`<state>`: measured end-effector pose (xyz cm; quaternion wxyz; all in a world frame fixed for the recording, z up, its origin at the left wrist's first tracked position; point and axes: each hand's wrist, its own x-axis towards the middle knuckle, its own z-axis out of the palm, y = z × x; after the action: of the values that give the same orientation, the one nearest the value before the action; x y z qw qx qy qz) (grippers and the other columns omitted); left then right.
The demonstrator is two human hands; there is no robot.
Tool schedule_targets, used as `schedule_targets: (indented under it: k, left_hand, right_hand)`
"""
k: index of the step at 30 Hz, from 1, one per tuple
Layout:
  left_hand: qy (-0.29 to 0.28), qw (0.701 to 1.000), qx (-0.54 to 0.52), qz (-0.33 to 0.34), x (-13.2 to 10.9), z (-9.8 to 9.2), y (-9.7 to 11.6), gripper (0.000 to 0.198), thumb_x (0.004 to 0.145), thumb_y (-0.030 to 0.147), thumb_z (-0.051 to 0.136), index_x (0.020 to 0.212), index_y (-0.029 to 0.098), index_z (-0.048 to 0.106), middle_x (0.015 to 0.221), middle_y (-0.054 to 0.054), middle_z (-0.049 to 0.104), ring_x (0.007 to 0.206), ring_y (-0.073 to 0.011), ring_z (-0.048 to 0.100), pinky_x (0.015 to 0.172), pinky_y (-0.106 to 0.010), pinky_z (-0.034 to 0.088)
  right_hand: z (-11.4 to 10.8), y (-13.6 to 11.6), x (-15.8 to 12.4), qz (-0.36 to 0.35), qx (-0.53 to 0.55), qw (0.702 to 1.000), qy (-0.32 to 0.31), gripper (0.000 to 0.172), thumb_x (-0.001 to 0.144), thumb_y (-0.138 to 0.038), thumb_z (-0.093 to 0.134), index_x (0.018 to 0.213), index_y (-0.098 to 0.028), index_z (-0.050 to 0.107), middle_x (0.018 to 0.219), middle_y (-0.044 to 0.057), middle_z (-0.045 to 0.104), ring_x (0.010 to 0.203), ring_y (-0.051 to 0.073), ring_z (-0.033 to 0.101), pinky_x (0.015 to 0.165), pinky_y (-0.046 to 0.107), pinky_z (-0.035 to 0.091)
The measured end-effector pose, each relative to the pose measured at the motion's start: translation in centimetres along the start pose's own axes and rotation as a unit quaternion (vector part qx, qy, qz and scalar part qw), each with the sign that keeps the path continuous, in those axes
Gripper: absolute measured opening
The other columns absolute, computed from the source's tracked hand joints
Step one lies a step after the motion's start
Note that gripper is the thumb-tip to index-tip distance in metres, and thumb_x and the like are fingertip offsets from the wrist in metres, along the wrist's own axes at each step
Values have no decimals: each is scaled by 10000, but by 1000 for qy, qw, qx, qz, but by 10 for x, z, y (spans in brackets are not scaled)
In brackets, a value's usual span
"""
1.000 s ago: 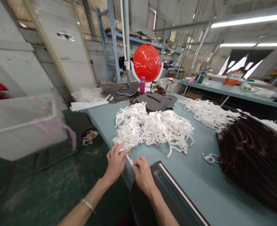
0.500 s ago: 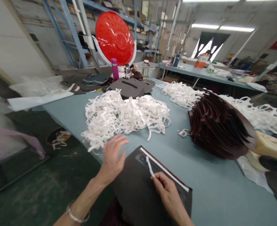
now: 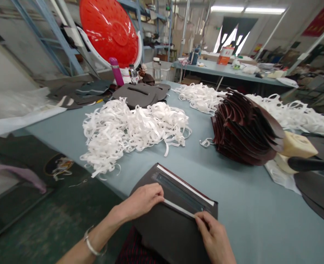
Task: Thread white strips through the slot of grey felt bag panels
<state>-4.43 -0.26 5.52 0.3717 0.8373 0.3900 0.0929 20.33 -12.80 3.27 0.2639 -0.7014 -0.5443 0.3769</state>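
A dark brown leather-like panel lies at the near edge of the blue-grey table, with one white strip along its far edge. A second thin white strip stretches across the panel. My left hand presses its left end down with closed fingers. My right hand pinches its right end against the panel. A heap of loose white strips sits just beyond.
A fanned stack of dark brown panels stands at the right, with more white strips behind it. Grey cut pieces, bottles and a red fan sit at the far end. A yellowish block lies far right.
The view swung right and down. My left hand left the strip heap and came down on the panel. The strip, held up by my right hand before, now lies flat between both hands.
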Motion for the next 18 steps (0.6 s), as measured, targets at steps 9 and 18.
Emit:
schedule_targets:
  k: [9,18]
  left_hand:
    - [97,952,290,-17,-5,27,-18,412,958,160,342,1361,217,405,1025,-68,576,870,-195,549,792,-363,457]
    - [117,935,333,-46,-2,33,-18,444,956,130,303,1393,173,367,972,-71,553,841,-188,525,766,-346,441]
  right_hand:
    - [14,17,0,-54,-135,989,38,309,932,-441,393,824,-265,622,766,-11,679,698,159,662,620,226,456]
    - [18,16,-1,-107,-180,975,80,299,944,-414,382,828,-270,616,732,-19,680,635,139,668,560,203,472]
